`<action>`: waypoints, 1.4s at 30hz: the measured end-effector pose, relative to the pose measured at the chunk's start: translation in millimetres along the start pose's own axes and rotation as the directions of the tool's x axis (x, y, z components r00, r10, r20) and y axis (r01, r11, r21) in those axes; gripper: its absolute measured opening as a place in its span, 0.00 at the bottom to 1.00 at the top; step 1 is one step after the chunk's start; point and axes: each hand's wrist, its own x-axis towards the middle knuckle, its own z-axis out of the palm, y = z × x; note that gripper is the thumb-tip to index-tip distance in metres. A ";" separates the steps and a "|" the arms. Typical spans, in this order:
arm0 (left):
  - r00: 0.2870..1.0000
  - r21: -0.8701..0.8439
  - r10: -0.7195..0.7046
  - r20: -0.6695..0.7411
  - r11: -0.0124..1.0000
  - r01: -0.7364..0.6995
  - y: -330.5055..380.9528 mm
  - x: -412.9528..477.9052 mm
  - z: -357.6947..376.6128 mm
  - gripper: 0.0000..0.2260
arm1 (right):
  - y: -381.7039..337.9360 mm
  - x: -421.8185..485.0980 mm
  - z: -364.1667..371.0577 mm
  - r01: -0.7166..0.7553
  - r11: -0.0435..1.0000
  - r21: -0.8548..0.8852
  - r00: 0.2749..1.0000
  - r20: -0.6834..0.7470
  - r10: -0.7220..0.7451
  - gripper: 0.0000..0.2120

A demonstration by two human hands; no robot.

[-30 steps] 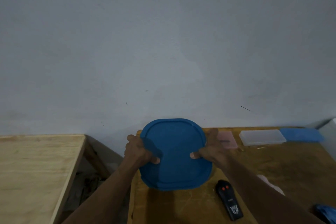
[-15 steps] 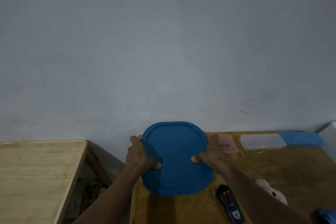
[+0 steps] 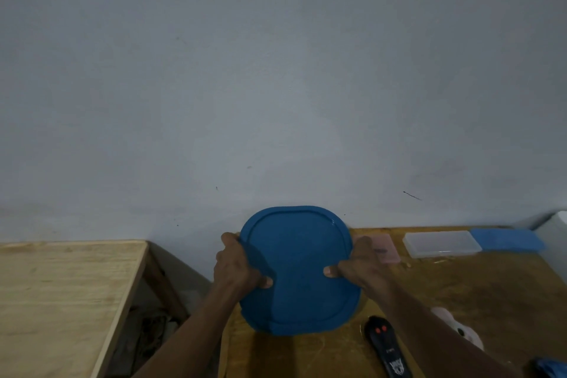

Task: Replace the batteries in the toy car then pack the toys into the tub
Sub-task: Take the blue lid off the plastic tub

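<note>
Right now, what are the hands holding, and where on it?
Both hold the blue lid by its side edges: the left hand grips the left rim, the right hand the right rim, thumbs on top.

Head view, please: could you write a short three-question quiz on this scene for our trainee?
1. True or false: the left hand and the right hand both grip the blue lid.
2. The black remote lies: A) left of the lid; B) nearer the person, right of the lid; C) against the wall.
3. Fill in: the clear case lies between a pink case and a flat ___ item.
Key: 1 true; 2 B; 3 blue, the blue item.
</note>
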 end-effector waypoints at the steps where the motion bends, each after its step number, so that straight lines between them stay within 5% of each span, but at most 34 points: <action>1: 1.000 0.008 0.000 0.002 1.000 0.000 0.5 -0.5 -0.4 0.45 | -0.2 -0.5 -0.7 -0.001 1.000 -0.005 1.000 -0.007 0.001 0.43; 8: 0.995 0.066 0.093 0.039 0.993 -0.096 16.5 0.2 -10.2 0.38 | -1.9 -8.7 -8.0 0.118 0.992 0.046 0.993 -0.009 -0.118 0.38; 22: 0.955 0.165 0.262 0.142 0.945 -0.284 -7.5 -52.2 -34.4 0.45 | 19.0 -65.0 -32.4 0.389 0.921 0.015 0.919 -0.082 -0.387 0.25; 36: 0.985 0.224 0.159 0.068 0.960 -0.170 -86.0 -189.4 17.0 0.45 | 124.1 -145.9 -20.1 0.396 0.868 -0.300 0.918 0.108 -0.382 0.31; 42: 0.995 0.275 0.039 0.097 0.959 -0.064 -129.4 -223.3 39.9 0.49 | 175.8 -174.1 12.0 0.386 0.832 -0.398 0.921 0.119 -0.370 0.20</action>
